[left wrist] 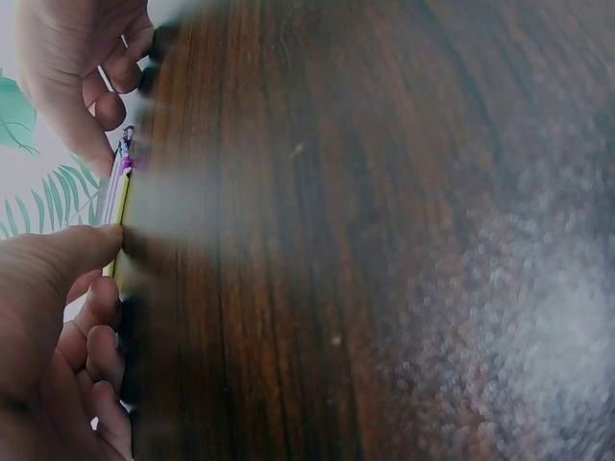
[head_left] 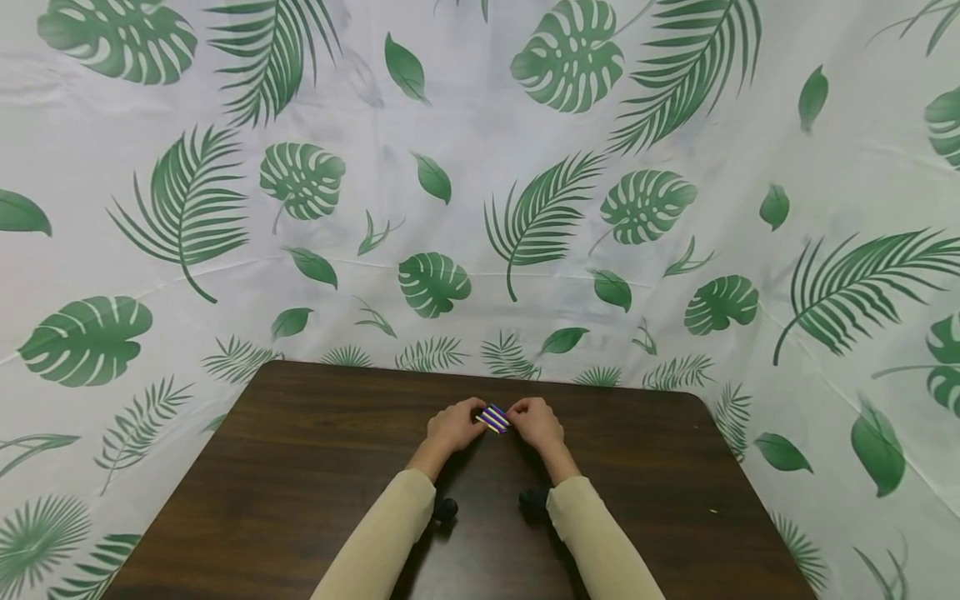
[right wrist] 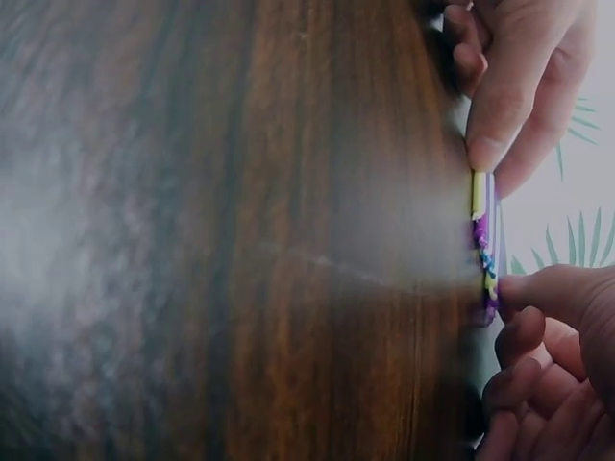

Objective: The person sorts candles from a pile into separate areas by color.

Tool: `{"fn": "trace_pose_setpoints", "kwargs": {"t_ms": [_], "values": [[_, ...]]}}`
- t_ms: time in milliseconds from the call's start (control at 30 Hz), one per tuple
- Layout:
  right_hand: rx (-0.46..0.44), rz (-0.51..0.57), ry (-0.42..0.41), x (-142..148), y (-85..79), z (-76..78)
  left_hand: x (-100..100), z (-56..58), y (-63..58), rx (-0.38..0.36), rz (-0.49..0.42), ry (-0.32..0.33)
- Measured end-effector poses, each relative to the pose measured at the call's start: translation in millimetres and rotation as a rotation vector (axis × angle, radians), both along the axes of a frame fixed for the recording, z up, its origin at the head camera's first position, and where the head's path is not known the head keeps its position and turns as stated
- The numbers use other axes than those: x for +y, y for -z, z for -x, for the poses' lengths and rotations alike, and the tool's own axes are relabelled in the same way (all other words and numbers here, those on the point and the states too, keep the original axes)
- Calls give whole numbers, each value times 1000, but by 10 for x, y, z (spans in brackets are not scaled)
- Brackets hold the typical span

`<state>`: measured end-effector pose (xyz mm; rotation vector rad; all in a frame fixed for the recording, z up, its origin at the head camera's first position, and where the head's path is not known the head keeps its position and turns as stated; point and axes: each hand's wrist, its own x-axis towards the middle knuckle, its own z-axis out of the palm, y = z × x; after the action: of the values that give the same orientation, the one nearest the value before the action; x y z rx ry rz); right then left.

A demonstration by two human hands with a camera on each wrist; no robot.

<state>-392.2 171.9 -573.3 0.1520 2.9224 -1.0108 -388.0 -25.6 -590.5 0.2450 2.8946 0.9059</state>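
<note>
A small flat piece with slanting purple, yellow and white stripes is held between both hands near the far side of the table. My left hand pinches its left end, thumb on the near side as seen in the left wrist view. At the opposite end, my right hand pinches it between thumb and fingers. Seen edge-on in the right wrist view, the striped piece is thin, with a yellow strip and a knobbly multicoloured edge. The fingertips behind it are partly hidden.
The dark wood-grain table ends just beyond the hands. A white cloth with green leaves hangs behind it and at both sides. A tiny yellowish bit lies at the right. Black wrist devices sit under the sleeves.
</note>
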Motion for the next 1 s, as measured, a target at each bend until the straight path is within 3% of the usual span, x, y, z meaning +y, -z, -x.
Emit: {"fn": "trace_pose_setpoints", "kwargs": {"t_ms": [167, 367, 433, 600, 667, 800, 1000], "values": [[3, -35, 5, 16, -13, -12, -17, 153, 226, 14, 39, 23], [10, 3, -20, 80, 14, 15, -14, 184, 253, 13, 38, 5], [57, 11, -59, 153, 122, 79, -4, 178, 247, 10, 42, -3], [104, 39, -68, 245, 122, 56, 18, 191, 296, 0, 51, -15], [77, 47, -37, 240, 8, -20, 25, 192, 323, 4, 49, -19], [54, 28, -23, 300, -32, -40, 33, 182, 337, 17, 36, -26], [37, 9, -47, 458, 142, 107, 27, 124, 278, 20, 23, -31]]}}
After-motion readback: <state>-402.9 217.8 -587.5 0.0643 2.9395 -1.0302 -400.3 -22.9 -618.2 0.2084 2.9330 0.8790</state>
